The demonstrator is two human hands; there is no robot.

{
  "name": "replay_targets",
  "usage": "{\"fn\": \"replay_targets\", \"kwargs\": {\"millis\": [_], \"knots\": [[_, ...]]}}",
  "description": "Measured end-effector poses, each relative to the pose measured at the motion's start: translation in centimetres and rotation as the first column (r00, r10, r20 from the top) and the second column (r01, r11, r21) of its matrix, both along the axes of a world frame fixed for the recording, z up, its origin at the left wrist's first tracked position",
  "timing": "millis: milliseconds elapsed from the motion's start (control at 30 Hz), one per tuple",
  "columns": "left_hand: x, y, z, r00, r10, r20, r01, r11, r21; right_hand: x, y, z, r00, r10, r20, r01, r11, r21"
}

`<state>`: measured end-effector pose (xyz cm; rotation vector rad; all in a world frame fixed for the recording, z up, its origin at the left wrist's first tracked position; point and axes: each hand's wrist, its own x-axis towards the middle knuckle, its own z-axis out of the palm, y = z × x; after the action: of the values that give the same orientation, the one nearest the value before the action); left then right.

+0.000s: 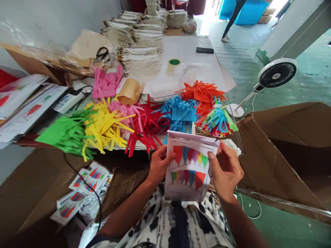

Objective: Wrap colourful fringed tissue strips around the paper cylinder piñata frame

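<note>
Printed card (pixel 190 168) held between both hands: left hand (pixel 159 165) grips left edge, right hand (pixel 226 170) grips right edge.

- Two hands: left hand (pixel 159 165), right hand (pixel 226 170).
- One printed packet (pixel 190 168), near.
- Seven single-colour heaps of paper strips (pixel 103 127) on the bench (pixel 191 48).
- One mixed-colour bundle (pixel 218 120), right.
- One fan (pixel 276 74), far right.
- One tape roll (pixel 172 65), one pair of scissors (pixel 102 53), far.

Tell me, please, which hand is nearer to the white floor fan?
Right. The right hand holds the printed card by its right edge, toward the fan; the left hand holds its left edge, farther off.
</note>
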<state>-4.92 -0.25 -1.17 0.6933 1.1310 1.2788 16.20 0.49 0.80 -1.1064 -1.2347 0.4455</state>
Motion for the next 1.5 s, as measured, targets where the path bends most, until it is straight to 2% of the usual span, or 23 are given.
{"fn": "replay_targets", "kwargs": {"millis": [133, 233, 333, 500, 567, 667, 733, 767, 833, 867, 933, 1067, 1167, 1233, 1300, 1400, 1500], "knots": [[0.2, 0.2, 0.1, 0.998, -0.04, 0.051, 0.04, 0.999, -0.007, 0.4, 0.1, -0.1, 0.996, -0.006, 0.088, 0.005, 1.0, 0.008], [0.2, 0.2, -0.1, 0.995, -0.07, 0.07, 0.07, 0.998, -0.004, 0.7, 0.1, 0.0, 0.995, -0.012, 0.095, 0.013, 1.0, -0.009], [0.0, 0.0, -0.7, 0.996, -0.09, 0.03, 0.089, 0.996, 0.025, 1.3, 0.2, -0.2, 0.998, 0.027, 0.057, -0.026, 1.0, -0.013], [-1.1, 0.3, -1.3, 0.996, -0.064, -0.065, 0.073, 0.985, 0.158, 2.4, -0.1, -1.1, 0.992, 0.125, -0.004, -0.125, 0.988, -0.086], [-2.0, 1.1, -0.6, 0.992, -0.077, -0.098, 0.095, 0.976, 0.198, 2.6, -0.5, -1.4, 0.986, 0.168, 0.001, -0.167, 0.978, -0.122], [-3.2, 3.0, 2.0, 0.956, -0.142, -0.258, 0.213, 0.938, 0.275, 2.4, -0.9, -1.7, 0.977, 0.212, 0.009, -0.208, 0.966, -0.155], [-3.3, 4.4, 4.2, 0.858, -0.238, -0.456, 0.367, 0.904, 0.219, 2.2, -1.1, -1.8, 0.973, 0.229, 0.016, -0.224, 0.962, -0.153], [-3.2, 5.0, 5.1, 0.779, -0.288, -0.557, 0.448, 0.877, 0.172, 2.1, -1.1, -1.7, 0.972, 0.233, 0.024, -0.227, 0.963, -0.149], [-2.6, 5.9, 6.5, 0.659, -0.35, -0.666, 0.55, 0.828, 0.109, 2.1, -1.2, -1.6, 0.974, 0.224, 0.035, -0.217, 0.966, -0.139], [-2.2, 6.2, 6.8, 0.627, -0.365, -0.688, 0.573, 0.814, 0.091, 2.1, -1.2, -1.6, 0.975, 0.217, 0.035, -0.211, 0.968, -0.137], [-1.5, 6.4, 7.0, 0.628, -0.363, -0.688, 0.569, 0.817, 0.088, 2.3, -1.3, -1.5, 0.974, 0.224, 0.037, -0.217, 0.966, -0.138], [-0.6, 6.2, 6.3, 0.715, -0.333, -0.615, 0.495, 0.862, 0.108, 3.0, -1.3, -1.5, 0.958, 0.273, 0.091, -0.257, 0.953, -0.16], [-0.6, 5.8, 5.5, 0.833, -0.343, -0.434, 0.423, 0.9, 0.1, 3.6, -1.1, -1.6, 0.951, 0.303, 0.059, -0.284, 0.934, -0.216], [-0.8, 5.2, 4.5, 0.912, -0.292, -0.287, 0.339, 0.932, 0.127, 4.0, -1.0, -1.6, 0.949, 0.313, 0.023, -0.298, 0.921, -0.251], [-1.2, 4.1, 3.0, 0.964, -0.189, -0.185, 0.221, 0.96, 0.171, 4.4, -1.0, -1.6, 0.95, 0.313, 0.006, -0.3, 0.915, -0.269], [-1.5, 2.0, 0.5, 0.991, -0.048, -0.128, 0.076, 0.972, 0.222, 5.0, -0.9, -1.7, 0.949, 0.315, 0.005, -0.302, 0.913, -0.273], [-1.5, 0.2, -1.1, 0.987, 0.031, -0.155, 0.007, 0.972, 0.236, 5.3, -0.8, -1.7, 0.949, 0.314, 0.016, -0.298, 0.914, -0.275]]}}
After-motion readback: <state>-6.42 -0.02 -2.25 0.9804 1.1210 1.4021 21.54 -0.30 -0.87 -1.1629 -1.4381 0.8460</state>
